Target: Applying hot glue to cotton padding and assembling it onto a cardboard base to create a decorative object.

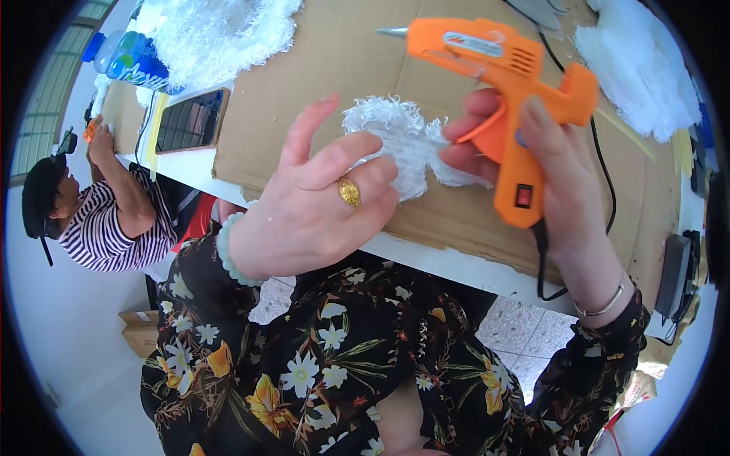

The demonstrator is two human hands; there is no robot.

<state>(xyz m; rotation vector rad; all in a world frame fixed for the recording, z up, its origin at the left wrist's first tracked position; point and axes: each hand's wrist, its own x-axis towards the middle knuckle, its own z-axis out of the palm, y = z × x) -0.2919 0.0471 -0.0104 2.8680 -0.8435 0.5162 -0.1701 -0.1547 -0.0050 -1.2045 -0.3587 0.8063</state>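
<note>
My right hand (559,178) grips an orange hot glue gun (506,83) by its handle, a finger on the trigger, the metal nozzle pointing left above the cardboard. My left hand (323,197), wearing a gold ring and a pale green bead bracelet, holds a small white fluffy piece (407,144) between its fingers, just left of the gun's handle. Both hands hover over a large sheet of brown cardboard (327,61) that covers the white table.
Piles of white fluffy material lie at the top left (220,30) and top right (639,64). A phone (190,120) and a blue plastic bottle (129,57) sit at the left. The gun's black cord (541,266) hangs off the table edge. A person in a striped shirt (106,220) works at the left.
</note>
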